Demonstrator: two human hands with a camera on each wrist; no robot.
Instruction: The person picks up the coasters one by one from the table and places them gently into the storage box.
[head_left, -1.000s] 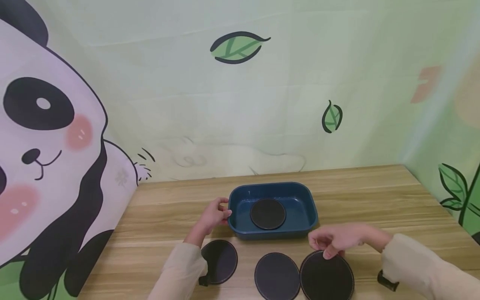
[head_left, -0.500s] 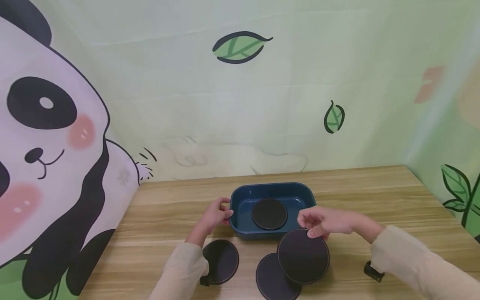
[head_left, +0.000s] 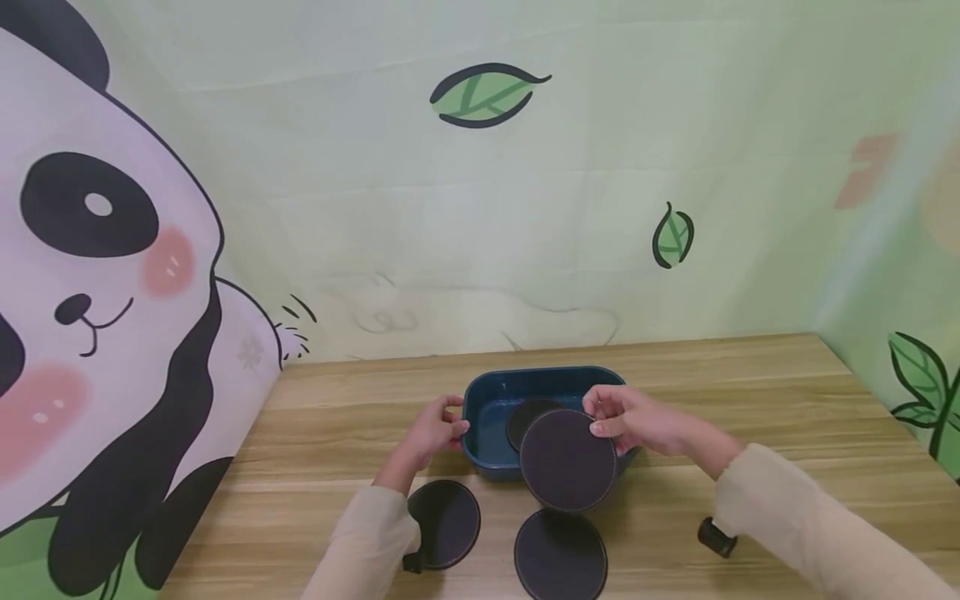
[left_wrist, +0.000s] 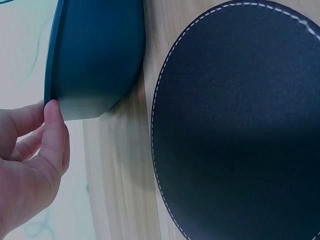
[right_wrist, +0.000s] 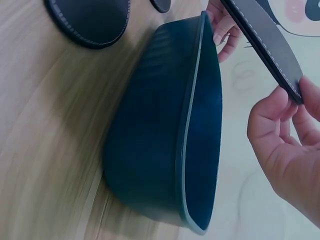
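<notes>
My right hand (head_left: 637, 421) pinches a round black coaster (head_left: 567, 462) with pale edge stitching by its rim, between thumb and fingers. The coaster hangs tilted over the near right side of a blue rectangular dish (head_left: 491, 472), above its rim in the right wrist view. Inside the dish lies another black coaster (head_left: 522, 418), partly covered by the held one. At the dish's left end, my left hand (head_left: 431, 435) pinches the rim, thumb outside in the left wrist view. The dish's right front corner is hidden behind the held coaster and right hand.
Two more black coasters lie on the wooden table (head_left: 750, 400) in front of the dish: a left coaster (head_left: 450, 525) beside my left sleeve and a middle coaster (head_left: 561, 557). Behind the table hangs a pale green backdrop (head_left: 360, 167) with a panda print.
My right hand has lifted the coaster off the table and carried it left and away from me, to over the dish's near side. The left hand has stayed at the rim.
</notes>
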